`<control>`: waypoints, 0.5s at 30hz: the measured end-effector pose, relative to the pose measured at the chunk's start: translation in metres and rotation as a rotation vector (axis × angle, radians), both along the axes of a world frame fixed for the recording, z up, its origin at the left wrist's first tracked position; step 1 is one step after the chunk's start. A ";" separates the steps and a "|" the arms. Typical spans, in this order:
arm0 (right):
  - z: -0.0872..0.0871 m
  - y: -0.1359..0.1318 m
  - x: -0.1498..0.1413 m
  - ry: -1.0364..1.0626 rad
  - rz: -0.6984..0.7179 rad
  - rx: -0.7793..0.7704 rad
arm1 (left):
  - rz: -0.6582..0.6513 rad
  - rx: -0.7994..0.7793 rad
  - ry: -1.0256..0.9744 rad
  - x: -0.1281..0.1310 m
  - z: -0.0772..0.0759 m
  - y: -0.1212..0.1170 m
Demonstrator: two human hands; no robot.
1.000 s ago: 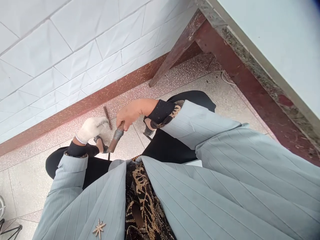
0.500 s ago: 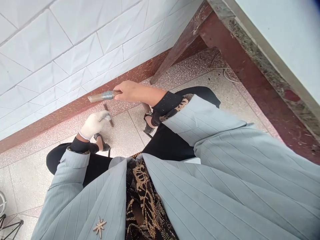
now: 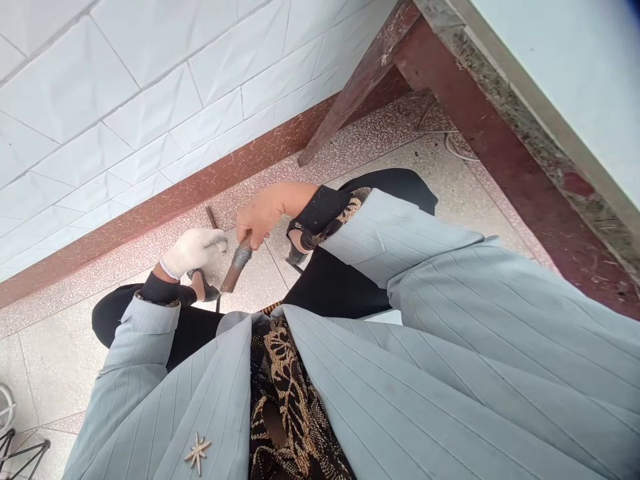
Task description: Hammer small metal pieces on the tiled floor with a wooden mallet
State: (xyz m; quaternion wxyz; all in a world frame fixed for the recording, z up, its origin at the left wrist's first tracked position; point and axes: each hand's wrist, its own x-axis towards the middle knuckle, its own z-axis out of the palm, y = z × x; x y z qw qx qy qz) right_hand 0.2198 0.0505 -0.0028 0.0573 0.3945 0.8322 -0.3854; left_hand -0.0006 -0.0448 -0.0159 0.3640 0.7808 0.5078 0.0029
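My left hand (image 3: 193, 252), in a white knitted glove, hovers over the floor with its fingers curled together; whatever they hold, if anything, is too small to make out. Just past its fingertips a thin brown rod (image 3: 211, 217) shows, partly covered by the glove. My bare right hand (image 3: 263, 210) is closed round a wooden handle wrapped with grey wire (image 3: 242, 257). Its blunt end slants down towards my lap. What the handle belongs to, if anything, is hidden by the hand. The two hands are close together but apart.
A white tiled wall (image 3: 150, 100) with a brown skirting (image 3: 200, 187) stands in front. On the right is a table with a dark red wooden frame (image 3: 480, 140) and a slanting leg (image 3: 345, 100). Thin black legs of a stand (image 3: 25, 453) show at lower left.
My right hand swung the handle up and level towards the wall, then back down so its end points at my lap again. My gloved left hand has shifted slightly right.
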 end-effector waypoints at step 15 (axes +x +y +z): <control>0.028 0.028 0.014 0.271 -0.396 -0.120 | 0.383 0.076 -0.312 -0.004 0.008 0.005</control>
